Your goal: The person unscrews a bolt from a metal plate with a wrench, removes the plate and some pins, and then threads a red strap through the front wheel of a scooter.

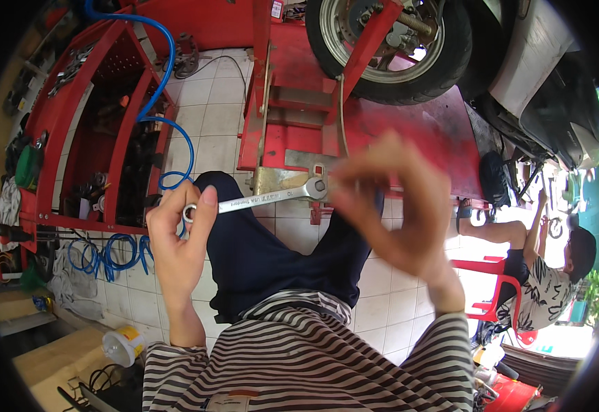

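My left hand [183, 240] is closed on the left end of a silver wrench [251, 200], held level above my dark-trousered legs. My right hand [406, 206] is blurred, its curved fingers beside the wrench's right head [314, 188]; whether they touch it or hold anything is unclear. Behind the wrench lie a red steel stand [296, 117] with a metal plate [272, 180] at its base and a motorbike wheel [330, 62] above.
A red tool trolley [59, 165] with blue hose coils [107, 257] is at left, a white bucket [118, 347] below. At right, another person [546, 288] sits on a red chair [474, 264] beside a motorbike [539, 110]. A red canister [512, 391] sits lower right.
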{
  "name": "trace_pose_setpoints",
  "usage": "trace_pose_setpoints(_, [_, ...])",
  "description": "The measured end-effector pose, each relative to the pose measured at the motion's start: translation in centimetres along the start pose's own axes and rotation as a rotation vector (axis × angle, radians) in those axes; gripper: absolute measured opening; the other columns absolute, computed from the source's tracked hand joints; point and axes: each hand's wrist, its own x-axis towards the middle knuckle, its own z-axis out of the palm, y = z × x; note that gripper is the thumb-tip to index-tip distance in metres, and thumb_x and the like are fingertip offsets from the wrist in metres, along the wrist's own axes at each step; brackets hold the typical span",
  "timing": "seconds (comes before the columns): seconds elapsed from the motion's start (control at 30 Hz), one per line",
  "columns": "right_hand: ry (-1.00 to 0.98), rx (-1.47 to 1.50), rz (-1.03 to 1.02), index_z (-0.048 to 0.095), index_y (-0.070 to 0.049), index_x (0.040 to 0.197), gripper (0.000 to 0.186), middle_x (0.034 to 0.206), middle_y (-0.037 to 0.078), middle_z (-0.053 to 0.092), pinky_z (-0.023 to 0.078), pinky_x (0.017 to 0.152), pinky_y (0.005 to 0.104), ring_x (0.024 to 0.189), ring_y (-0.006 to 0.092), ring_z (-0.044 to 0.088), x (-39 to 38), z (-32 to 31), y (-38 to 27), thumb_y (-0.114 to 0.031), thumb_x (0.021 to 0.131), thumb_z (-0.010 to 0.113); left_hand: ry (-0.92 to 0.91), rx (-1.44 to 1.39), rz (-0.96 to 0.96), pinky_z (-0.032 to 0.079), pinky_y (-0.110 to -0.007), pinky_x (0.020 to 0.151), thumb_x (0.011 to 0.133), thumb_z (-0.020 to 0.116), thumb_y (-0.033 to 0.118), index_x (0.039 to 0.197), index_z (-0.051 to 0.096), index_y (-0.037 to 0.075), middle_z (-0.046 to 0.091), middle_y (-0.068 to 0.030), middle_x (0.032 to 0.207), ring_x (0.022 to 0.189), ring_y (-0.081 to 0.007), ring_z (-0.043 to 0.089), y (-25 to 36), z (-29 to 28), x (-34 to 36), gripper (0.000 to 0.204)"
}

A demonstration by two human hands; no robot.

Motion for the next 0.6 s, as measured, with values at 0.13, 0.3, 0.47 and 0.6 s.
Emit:
trace_pose_setpoints(0.13, [0.158,-0.069,-0.137,0.074,-0.009,0.102,0.034,0.106,0.009,0.068,0.047,0.053,0.0265,0.066,0.0122,0.06,-7.1,4.8,-1.5,0.002,0.071,0.083,-0.041,0.087,0.016,0.025,-0.033,0.057,0.096,0.065,0.016,0.066,0.044,0.001,0.036,-0.0035,0.057,0.062,-0.0146,0.03,0.7,0.4,-2.0,0.04])
trace_pose_setpoints(0.3, [-0.032,-0.161,-0.198,0.072,-0.007,0.116,0.045,0.121,0.009,0.069,0.048,0.061,0.0244,0.068,0.0124,0.061,-6.6,8.7,-1.9,-0.003,0.071,0.072,-0.06,0.115,0.074,0.028,-0.034,0.058,0.094,0.061,0.012,0.075,0.055,0.0,0.043,-0.0077,0.057,0.062,-0.0212,0.035,1.4,1.0,-5.3,0.023])
trace_pose_setpoints(0.47, [0.144,-0.077,-0.209,0.072,-0.004,0.112,0.042,0.11,0.007,0.073,0.049,0.066,0.026,0.072,0.0157,0.065,-6.8,9.8,-0.8,-0.002,0.07,0.072,-0.09,-0.003,0.165,0.031,-0.033,0.049,0.088,0.06,0.01,0.079,0.057,-0.002,0.045,-0.0094,0.064,0.05,-0.0222,0.041,2.9,2.0,-6.7,0.015])
trace_pose_setpoints(0.6, [0.184,-0.109,-0.267,0.076,-0.006,0.103,0.034,0.1,0.006,0.074,0.05,0.067,0.0262,0.071,0.0158,0.065,-7.9,8.8,0.0,-0.005,0.069,0.074,-0.286,0.0,0.206,0.03,-0.032,0.046,0.09,0.059,0.017,0.073,0.054,0.0,0.043,-0.0089,0.064,0.048,-0.021,0.042,3.0,1.3,-7.2,0.024])
